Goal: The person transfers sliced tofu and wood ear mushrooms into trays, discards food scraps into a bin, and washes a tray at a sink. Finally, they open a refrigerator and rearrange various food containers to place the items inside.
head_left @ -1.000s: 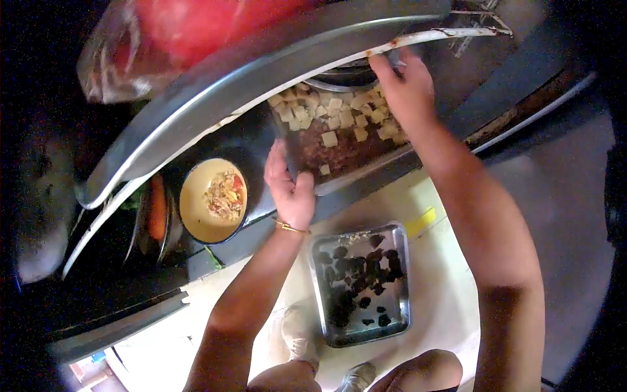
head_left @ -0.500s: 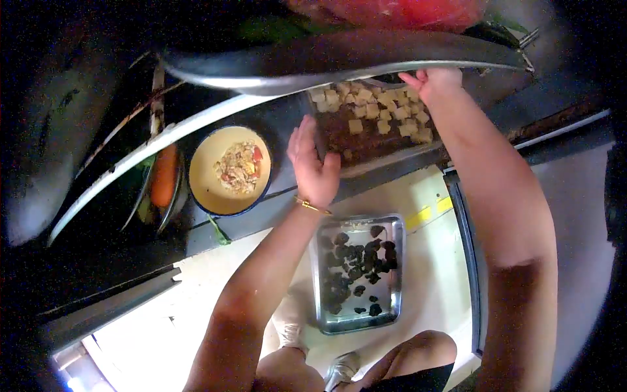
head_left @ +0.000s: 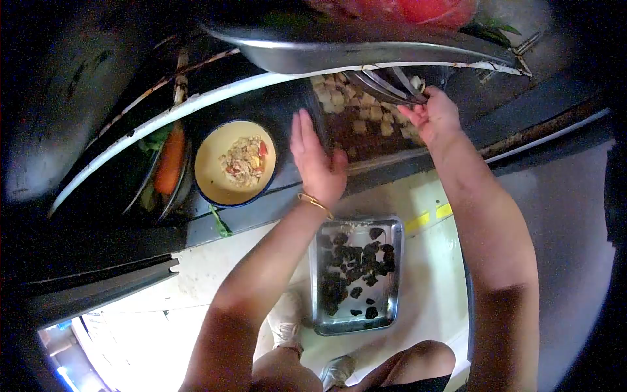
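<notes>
My right hand [head_left: 432, 117] grips the edge of some dark, shiny dishes [head_left: 385, 86], whose exact kind I cannot make out. They overlap pale cubes [head_left: 369, 114] on a dark brown board [head_left: 356, 144]. My left hand [head_left: 317, 157], a gold bracelet at its wrist, is open with the fingers up by the board's left side, nothing in it. Left of that hand sits a cream bowl [head_left: 208, 160] with a dark rim, holding chopped pale food with red bits [head_left: 245, 160].
A large metal pan [head_left: 294, 55] and a curved white rack rail [head_left: 153, 130] cross above the board. An orange carrot [head_left: 170, 160] lies at the left, a red object [head_left: 437, 10] at the top. Below, a metal tray [head_left: 400, 274] holds dark pieces [head_left: 353, 261].
The dark dishes have come into view below the rack rail in my right hand, which has moved slightly down. The large pan appears shifted right and up. My left hand stays open.
</notes>
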Available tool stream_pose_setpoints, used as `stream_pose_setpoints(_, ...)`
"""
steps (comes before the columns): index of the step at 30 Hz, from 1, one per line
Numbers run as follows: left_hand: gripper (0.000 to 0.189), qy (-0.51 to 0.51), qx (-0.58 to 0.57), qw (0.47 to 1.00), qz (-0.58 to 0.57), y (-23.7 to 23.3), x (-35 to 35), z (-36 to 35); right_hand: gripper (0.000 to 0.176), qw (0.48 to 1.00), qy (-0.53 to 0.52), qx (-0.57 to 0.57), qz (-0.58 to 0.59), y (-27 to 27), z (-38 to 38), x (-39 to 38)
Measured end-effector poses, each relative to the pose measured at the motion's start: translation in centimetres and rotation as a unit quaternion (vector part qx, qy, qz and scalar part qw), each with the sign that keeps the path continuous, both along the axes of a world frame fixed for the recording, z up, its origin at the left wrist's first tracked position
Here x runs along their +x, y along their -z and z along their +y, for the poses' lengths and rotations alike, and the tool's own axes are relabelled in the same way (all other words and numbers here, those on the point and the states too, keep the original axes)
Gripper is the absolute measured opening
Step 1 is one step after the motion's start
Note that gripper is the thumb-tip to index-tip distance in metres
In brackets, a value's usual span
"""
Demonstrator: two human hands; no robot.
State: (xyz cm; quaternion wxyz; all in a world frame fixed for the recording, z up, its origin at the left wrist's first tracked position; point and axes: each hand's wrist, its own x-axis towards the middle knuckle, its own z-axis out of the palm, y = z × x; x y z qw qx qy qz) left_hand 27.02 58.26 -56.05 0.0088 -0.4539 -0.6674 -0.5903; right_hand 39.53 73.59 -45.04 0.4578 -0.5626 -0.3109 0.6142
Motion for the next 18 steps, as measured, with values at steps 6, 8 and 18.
stream_pose_setpoints(6, 0.051, 0.189, 0.102, 0.94, -0.264, -9.0, -0.1, 4.3, 0.019, 0.995, 0.001, -0.015, 0.099, 1.4, 0.8, 1.0)
stream_pose_setpoints(8, 0.04, 0.133, -0.155, 0.963, -0.174, -11.1, -1.2, 7.2, 0.02, 0.993, 0.005, -0.018, 0.117, 1.4, 0.6, 1.2)
stream_pose_setpoints(18, 0.058, 0.442, 0.074, 0.518, -0.729, -6.6, -1.3, 16.5, 0.025, 0.979, -0.04, -0.022, 0.2, 2.4, 0.4, 1.4)
